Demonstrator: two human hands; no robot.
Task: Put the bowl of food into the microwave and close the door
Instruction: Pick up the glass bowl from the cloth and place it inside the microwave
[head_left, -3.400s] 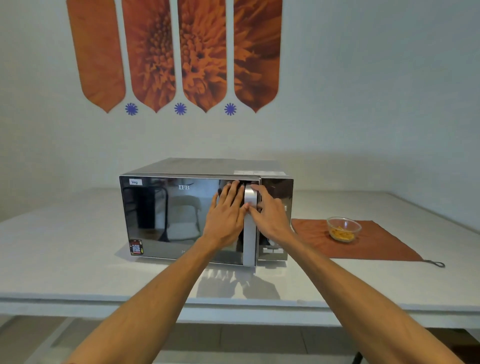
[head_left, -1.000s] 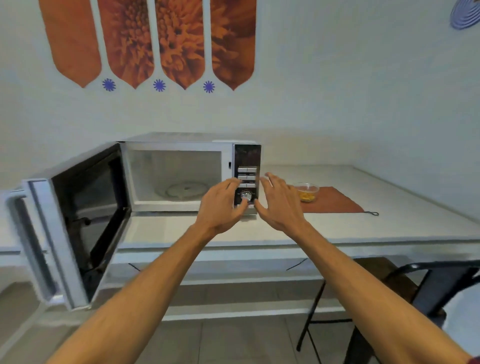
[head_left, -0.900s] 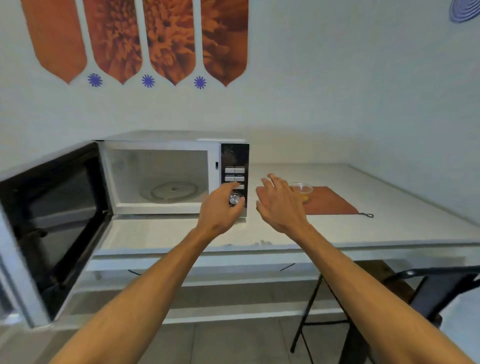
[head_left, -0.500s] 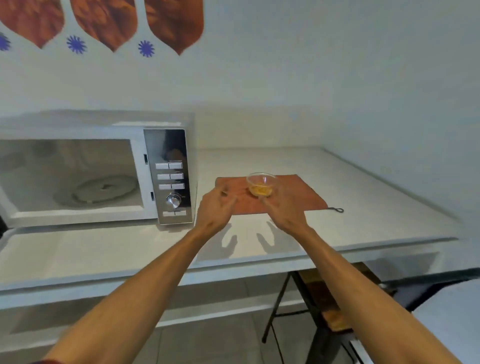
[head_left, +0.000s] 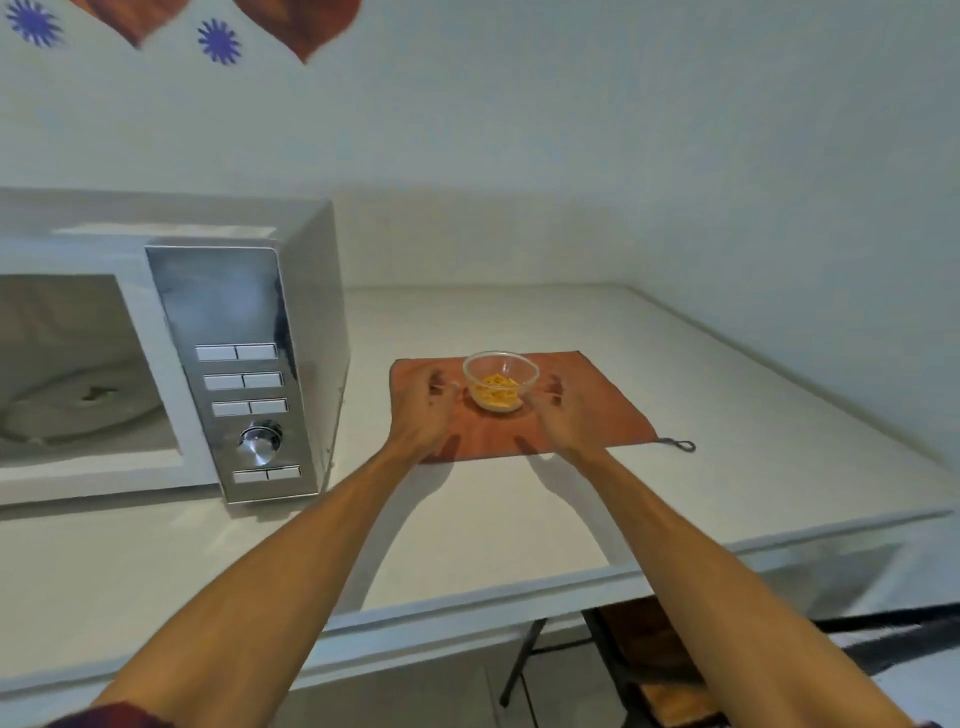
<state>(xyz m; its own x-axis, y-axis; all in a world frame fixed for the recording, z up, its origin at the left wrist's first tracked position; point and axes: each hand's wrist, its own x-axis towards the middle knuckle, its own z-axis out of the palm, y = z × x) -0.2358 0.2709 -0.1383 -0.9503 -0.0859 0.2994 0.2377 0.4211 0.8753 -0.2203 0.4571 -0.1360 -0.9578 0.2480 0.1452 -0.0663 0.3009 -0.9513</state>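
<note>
White counter (head_left: 519, 519) and plain wall, only the head view. Your left hand (head_left: 423, 415) and right hand (head_left: 566, 421) sit either side of the bowl (head_left: 500, 381), fingers spread, nothing gripped. It's clear glass, yellow food low inside, on the orange cloth (head_left: 597, 415) between your palms. Uneven squeeze could slip or tip it. Microwave (head_left: 249, 364) stands open beyond your left hand.

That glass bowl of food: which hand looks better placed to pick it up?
Neither clearly: the left hand and right hand flank the bowl evenly, both open. The left is nearer the microwave.
</note>
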